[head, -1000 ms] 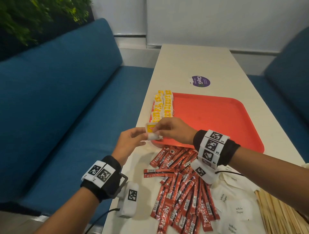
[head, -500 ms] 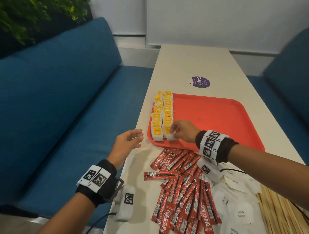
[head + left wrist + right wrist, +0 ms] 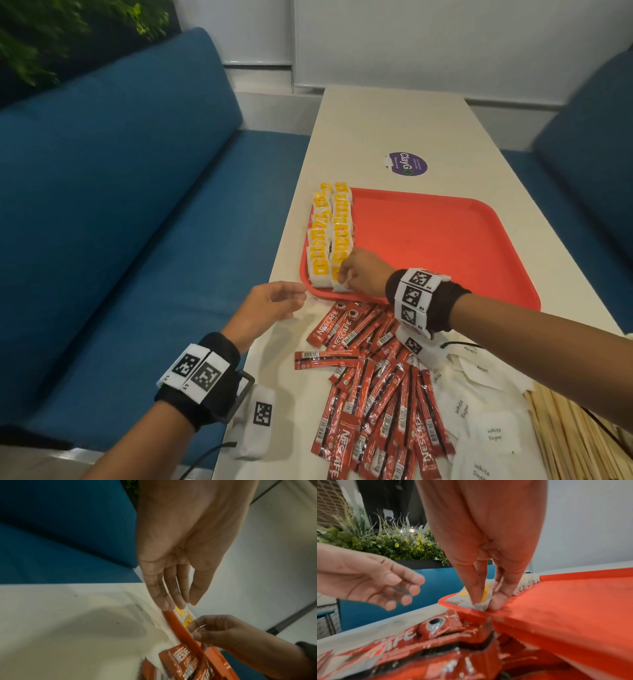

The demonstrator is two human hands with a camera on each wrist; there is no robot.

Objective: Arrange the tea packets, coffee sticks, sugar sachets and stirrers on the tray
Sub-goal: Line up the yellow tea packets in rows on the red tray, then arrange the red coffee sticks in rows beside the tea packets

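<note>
Right hand: the right hand [image 3: 364,272] pinches a tea packet [image 3: 481,602] between thumb and fingertips [image 3: 475,596], at the tray's near left corner.
Packet in the grip: it rests on the red tray [image 3: 445,240], at the near end of the right-hand row, touching the packets beside it.
Tea rows: two rows of yellow-and-white tea packets [image 3: 330,233] run along the tray's left edge.
Left hand: the left hand [image 3: 270,305] hovers just off the tray's near left corner, fingers loose and slack, holding nothing.
Coffee sticks: a heap of red coffee sticks [image 3: 373,387] lies on the tabletop against the tray's near edge, under the right wrist.
Sugar sachets: white sugar sachets [image 3: 486,421] lie right of the sticks.
Stirrers: wooden stirrers [image 3: 575,438] lie at the tabletop's near right corner.
Sticker: a purple sticker [image 3: 407,163] sits beyond the tray's far edge.
</note>
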